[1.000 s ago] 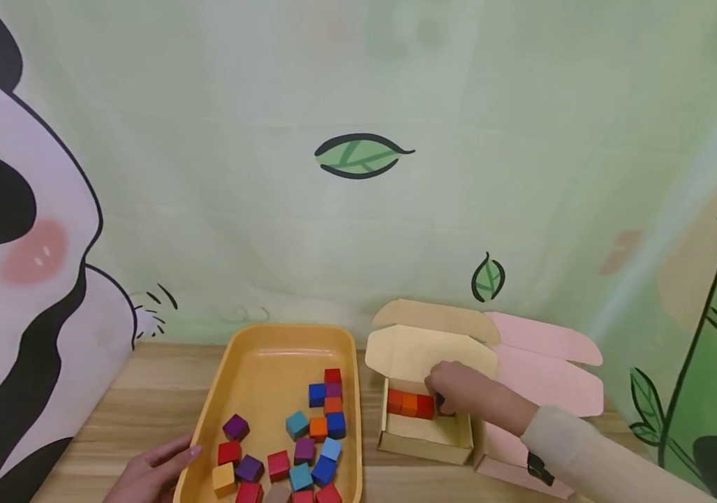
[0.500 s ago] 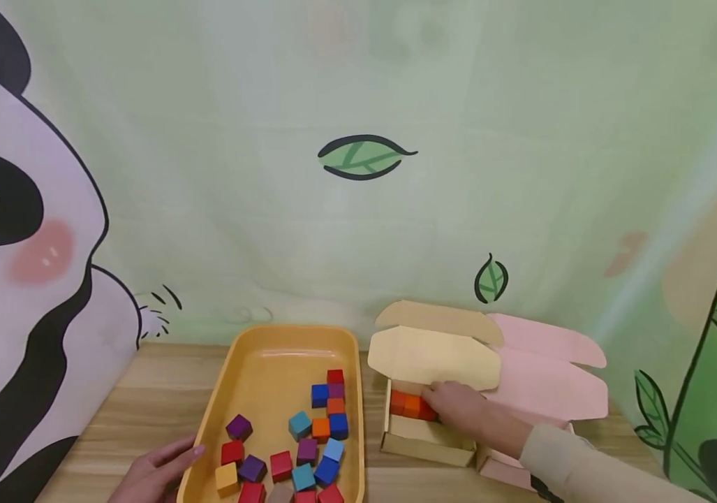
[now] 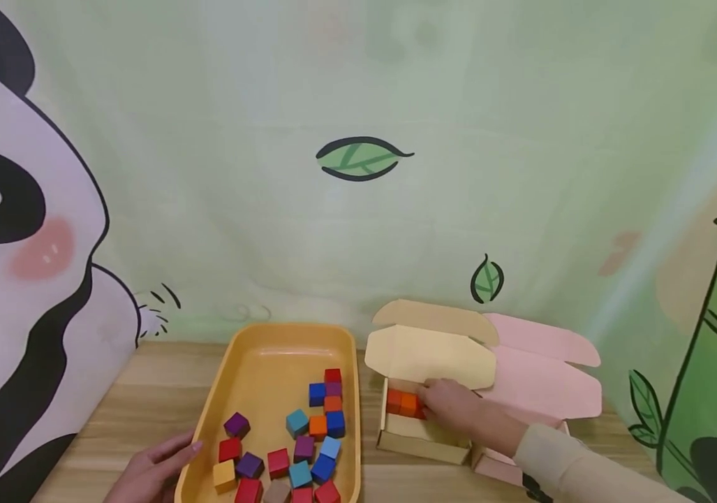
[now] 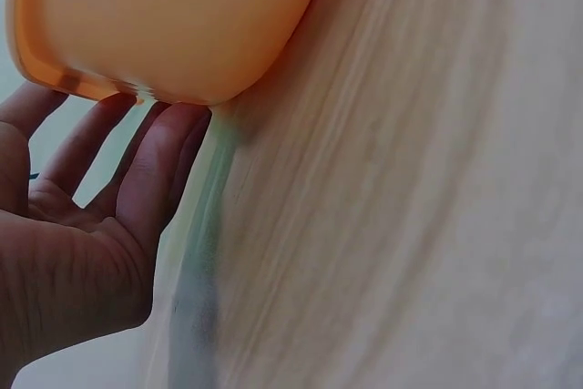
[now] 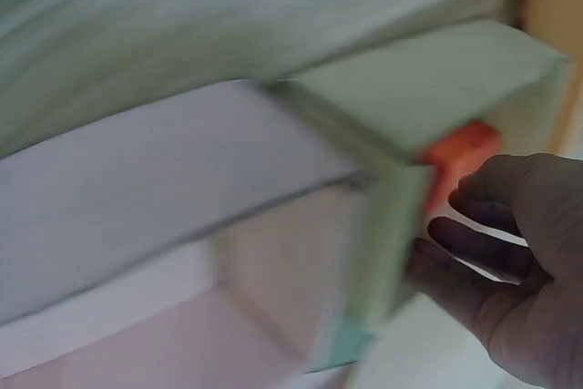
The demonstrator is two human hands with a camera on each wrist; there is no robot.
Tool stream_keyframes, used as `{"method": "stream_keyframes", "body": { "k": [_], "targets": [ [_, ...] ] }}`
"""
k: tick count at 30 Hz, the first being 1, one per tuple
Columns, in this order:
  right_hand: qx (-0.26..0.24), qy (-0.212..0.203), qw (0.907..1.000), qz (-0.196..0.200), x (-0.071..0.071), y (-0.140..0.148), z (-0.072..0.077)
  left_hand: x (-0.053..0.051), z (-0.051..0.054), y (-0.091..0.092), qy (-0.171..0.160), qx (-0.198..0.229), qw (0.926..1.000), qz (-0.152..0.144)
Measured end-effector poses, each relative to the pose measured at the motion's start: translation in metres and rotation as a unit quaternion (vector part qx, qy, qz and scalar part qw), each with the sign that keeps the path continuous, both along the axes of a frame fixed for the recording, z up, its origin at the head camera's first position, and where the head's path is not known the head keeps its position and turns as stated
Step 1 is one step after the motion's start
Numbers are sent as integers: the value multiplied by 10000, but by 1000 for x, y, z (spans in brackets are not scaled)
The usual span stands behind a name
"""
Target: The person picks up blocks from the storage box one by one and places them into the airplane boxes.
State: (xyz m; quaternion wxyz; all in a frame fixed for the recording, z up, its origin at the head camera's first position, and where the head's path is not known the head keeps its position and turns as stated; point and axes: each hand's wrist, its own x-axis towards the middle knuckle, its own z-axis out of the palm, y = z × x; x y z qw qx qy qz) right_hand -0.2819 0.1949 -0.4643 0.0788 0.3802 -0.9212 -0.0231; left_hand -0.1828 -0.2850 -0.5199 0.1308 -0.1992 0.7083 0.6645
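My right hand (image 3: 455,406) reaches into the small yellow cardboard box (image 3: 424,447). Its fingertips are at the right end of a row of red and orange cubes (image 3: 405,403) along the back wall, hiding that end. Seen from the right wrist, the fingers are bent and spread near a red cube (image 5: 465,154), with no cube visible between them. My left hand (image 3: 153,471) touches the left rim of the yellow tray (image 3: 210,402). In the left wrist view, loosely extended fingers (image 4: 86,152) rest against the tray's edge.
Several loose cubes (image 3: 278,463) in red, purple, blue and orange lie in the tray's near half and along its right side. A pink cardboard box (image 3: 547,377) with its lid raised stands right of the yellow one. A patterned cloth (image 3: 257,230) hangs behind the wooden table (image 3: 166,381).
My right hand has moved slightly left and lower in the yellow box, covering the right end of the cube row. The dark cube seen at its fingers is hidden now. My left hand stays.
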Motion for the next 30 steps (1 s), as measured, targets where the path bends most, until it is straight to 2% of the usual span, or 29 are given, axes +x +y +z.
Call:
{"method": "stream_keyframes", "body": {
  "k": [3, 7, 10, 13, 17, 21, 24, 27, 29, 30],
  "targets": [
    [-357, -18, 9992, 173, 0, -20, 17, 2, 0, -4, -61, -98, 9999, -62],
    [-640, -33, 9972, 394, -6, -64, 41, 3, 1, -8, -124, -110, 9998, -120],
    [-709, -387, 9961, 367, -15, -103, 53, 2, 2, -9, -155, -44, 9998, -129],
    [-519, -883, 9945, 236, -26, -139, 57, 1, 2, -8, -160, -97, 9997, -147],
    [-88, -1506, 9883, -243, -42, -170, 54, -2, 2, -3, -115, -58, 9997, -205],
    [242, -1718, 9817, -778, -53, -185, 43, -4, 1, 0, -136, -46, 9995, -289],
    [284, -1944, 9731, -1200, -61, -191, 35, -4, 0, -1, -162, -94, 9994, -304],
    [57, -2380, 9575, -1631, -67, -196, 27, -3, 0, -4, -161, -58, 9994, -316],
    [-72, -2555, 9502, -1784, -71, -200, 23, -3, 0, -5, -176, -19, 9994, -288],
    [-40, -2557, 9501, -1789, -73, -202, 20, -3, 0, -6, -189, -12, 9994, -277]
  ]
}}
